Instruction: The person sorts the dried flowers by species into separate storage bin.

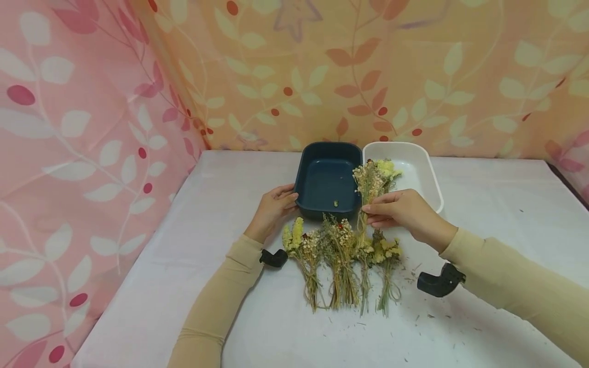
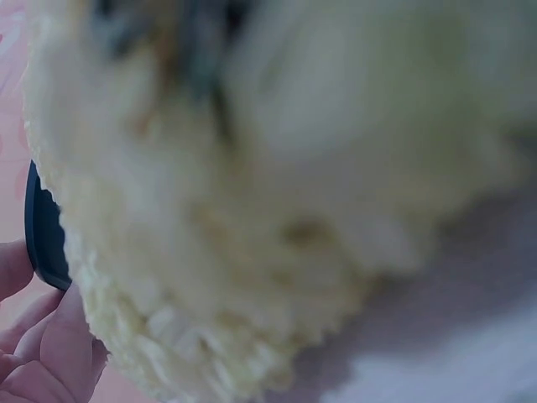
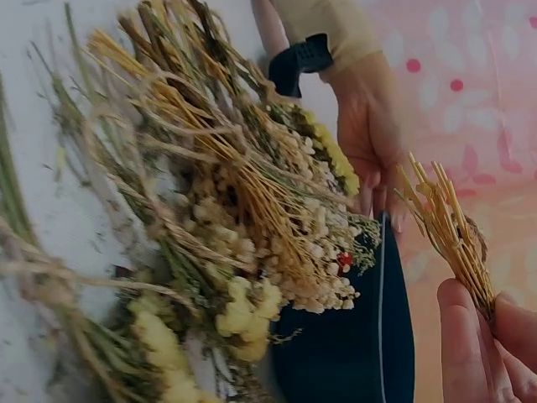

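Note:
My right hand [image 1: 405, 212] pinches a bunch of dried flowers [image 1: 368, 181] by its stems, with thumb and fingertips around them. The cream flower heads point up and away, over where the two basins meet. In the right wrist view, the bundled straw-coloured stems [image 3: 453, 235] stick out past the fingers. At the left, my left hand [image 1: 273, 207] grips the rim of a dark blue basin [image 1: 300, 179] between thumb and fingers. Inside that basin lies a small yellow-green bit [image 1: 336, 203]. Large blurred pale blooms [image 2: 210, 227] fill most of the left wrist view.
A white basin [image 1: 430, 179] stands right of the blue one, with yellow flowers [image 1: 387, 168] at its left side. Several twine-tied dried bunches [image 1: 340, 266] lie in a row in front. Plant crumbs [image 1: 418, 319] are scattered on the white tabletop [image 1: 257, 327]. Patterned cloth [image 1: 257, 76] hangs behind.

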`<state>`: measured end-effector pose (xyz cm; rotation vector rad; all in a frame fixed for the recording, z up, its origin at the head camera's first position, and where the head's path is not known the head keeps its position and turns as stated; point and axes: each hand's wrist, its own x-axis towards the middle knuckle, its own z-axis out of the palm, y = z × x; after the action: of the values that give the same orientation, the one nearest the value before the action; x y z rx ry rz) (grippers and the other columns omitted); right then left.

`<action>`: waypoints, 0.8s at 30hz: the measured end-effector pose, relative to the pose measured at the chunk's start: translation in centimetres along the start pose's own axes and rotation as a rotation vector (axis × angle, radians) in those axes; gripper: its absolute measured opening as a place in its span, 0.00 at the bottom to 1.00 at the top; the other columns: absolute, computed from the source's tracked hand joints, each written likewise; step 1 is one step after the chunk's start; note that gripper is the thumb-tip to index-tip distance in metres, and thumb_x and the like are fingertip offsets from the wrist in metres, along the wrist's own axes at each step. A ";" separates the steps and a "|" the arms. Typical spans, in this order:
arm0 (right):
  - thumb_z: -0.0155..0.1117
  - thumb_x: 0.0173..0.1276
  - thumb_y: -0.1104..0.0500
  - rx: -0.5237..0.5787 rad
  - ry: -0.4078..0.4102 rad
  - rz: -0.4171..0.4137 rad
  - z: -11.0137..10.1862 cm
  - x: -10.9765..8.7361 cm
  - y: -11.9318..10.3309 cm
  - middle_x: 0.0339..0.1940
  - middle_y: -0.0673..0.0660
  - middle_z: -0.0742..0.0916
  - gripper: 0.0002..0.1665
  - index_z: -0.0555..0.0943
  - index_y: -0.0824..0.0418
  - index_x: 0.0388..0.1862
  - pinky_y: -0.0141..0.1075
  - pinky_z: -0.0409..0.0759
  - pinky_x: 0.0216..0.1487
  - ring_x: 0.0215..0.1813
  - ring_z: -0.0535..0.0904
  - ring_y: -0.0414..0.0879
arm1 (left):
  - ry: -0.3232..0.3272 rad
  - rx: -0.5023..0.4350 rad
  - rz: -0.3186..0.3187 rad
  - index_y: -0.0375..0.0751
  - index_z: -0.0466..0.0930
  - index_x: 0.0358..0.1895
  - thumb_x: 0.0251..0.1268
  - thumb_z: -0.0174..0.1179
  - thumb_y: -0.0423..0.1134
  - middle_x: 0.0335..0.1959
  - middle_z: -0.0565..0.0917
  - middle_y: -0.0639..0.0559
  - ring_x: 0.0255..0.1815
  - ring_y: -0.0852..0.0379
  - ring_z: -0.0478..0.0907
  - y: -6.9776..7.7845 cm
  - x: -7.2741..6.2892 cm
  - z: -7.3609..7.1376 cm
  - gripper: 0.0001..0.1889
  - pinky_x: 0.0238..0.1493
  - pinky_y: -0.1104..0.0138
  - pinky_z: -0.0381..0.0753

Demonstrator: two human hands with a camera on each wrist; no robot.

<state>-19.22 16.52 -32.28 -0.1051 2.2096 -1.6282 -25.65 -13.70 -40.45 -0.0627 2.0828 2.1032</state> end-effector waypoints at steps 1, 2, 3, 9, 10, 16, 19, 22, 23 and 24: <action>0.67 0.70 0.56 0.006 -0.001 0.001 0.1 0.4 -0.2 0.30 0.48 0.91 0.26 0.79 0.75 0.57 0.35 0.89 0.46 0.36 0.89 0.39 | 0.000 0.001 0.002 0.39 0.72 0.69 0.73 0.59 0.37 0.66 0.78 0.40 0.63 0.44 0.79 0.0 0.0 0.0 0.23 0.63 0.58 0.82; 0.68 0.70 0.55 0.014 0.000 0.001 0.1 0.8 -0.4 0.30 0.48 0.91 0.26 0.79 0.74 0.57 0.35 0.89 0.46 0.36 0.89 0.39 | 0.001 0.004 0.002 0.40 0.72 0.69 0.73 0.59 0.37 0.66 0.78 0.40 0.63 0.44 0.80 0.0 0.0 0.0 0.23 0.62 0.58 0.82; 0.68 0.70 0.55 0.019 0.000 0.002 0.2 1.2 -0.6 0.30 0.48 0.91 0.26 0.79 0.74 0.57 0.34 0.89 0.45 0.36 0.89 0.39 | 0.003 0.005 0.001 0.40 0.73 0.69 0.73 0.59 0.37 0.66 0.78 0.41 0.63 0.44 0.80 0.0 0.0 0.0 0.23 0.62 0.58 0.82; 0.66 0.71 0.56 0.006 0.015 -0.016 0.6 3.8 -1.5 0.29 0.47 0.91 0.24 0.81 0.73 0.57 0.33 0.88 0.45 0.36 0.89 0.39 | -0.003 0.005 -0.002 0.41 0.73 0.69 0.73 0.60 0.38 0.67 0.78 0.41 0.63 0.45 0.80 -0.1 0.1 0.0 0.23 0.62 0.59 0.82; 0.66 0.72 0.56 -0.001 0.019 -0.021 0.7 4.2 -1.7 0.28 0.47 0.91 0.23 0.81 0.73 0.57 0.33 0.88 0.45 0.35 0.89 0.39 | -0.006 0.004 0.001 0.41 0.73 0.69 0.73 0.60 0.38 0.67 0.78 0.41 0.63 0.45 0.80 -0.1 0.1 0.1 0.23 0.62 0.59 0.82; 0.66 0.71 0.58 0.033 0.031 -0.019 1.4 6.6 -2.3 0.27 0.47 0.90 0.23 0.81 0.73 0.57 0.36 0.88 0.47 0.33 0.88 0.38 | 0.004 -0.008 -0.005 0.41 0.74 0.68 0.73 0.60 0.38 0.65 0.78 0.41 0.61 0.46 0.81 -0.4 0.2 0.2 0.23 0.60 0.60 0.84; 0.66 0.71 0.57 0.035 0.036 -0.027 1.7 7.7 -2.4 0.28 0.46 0.90 0.22 0.81 0.72 0.57 0.38 0.88 0.49 0.33 0.88 0.38 | 0.005 -0.010 -0.008 0.40 0.73 0.68 0.73 0.59 0.37 0.65 0.79 0.40 0.61 0.46 0.81 -0.6 0.2 0.1 0.22 0.60 0.60 0.83; 0.65 0.72 0.57 0.042 0.044 -0.026 2.0 8.8 -2.7 0.27 0.46 0.90 0.22 0.82 0.71 0.57 0.39 0.87 0.51 0.33 0.88 0.38 | 0.002 -0.001 -0.004 0.40 0.73 0.68 0.73 0.59 0.37 0.65 0.79 0.40 0.61 0.45 0.81 -0.5 0.1 0.0 0.23 0.61 0.59 0.83; 0.65 0.72 0.57 0.050 0.047 -0.023 2.1 9.1 -2.8 0.26 0.46 0.89 0.22 0.81 0.72 0.57 0.38 0.88 0.50 0.32 0.88 0.38 | 0.000 0.003 -0.002 0.40 0.73 0.68 0.73 0.59 0.38 0.65 0.79 0.40 0.61 0.45 0.81 -0.5 0.1 0.0 0.23 0.61 0.59 0.83; 0.65 0.72 0.57 0.055 0.050 -0.017 2.2 9.4 -2.9 0.25 0.46 0.89 0.22 0.81 0.72 0.57 0.37 0.88 0.49 0.32 0.88 0.37 | -0.003 0.003 -0.001 0.40 0.73 0.68 0.73 0.59 0.38 0.65 0.79 0.40 0.61 0.45 0.81 -0.4 0.1 -0.1 0.23 0.61 0.58 0.83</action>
<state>-27.58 10.89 -32.67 -0.0692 2.2043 -1.7176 -25.72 -13.77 -40.89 -0.0600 2.0844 2.0984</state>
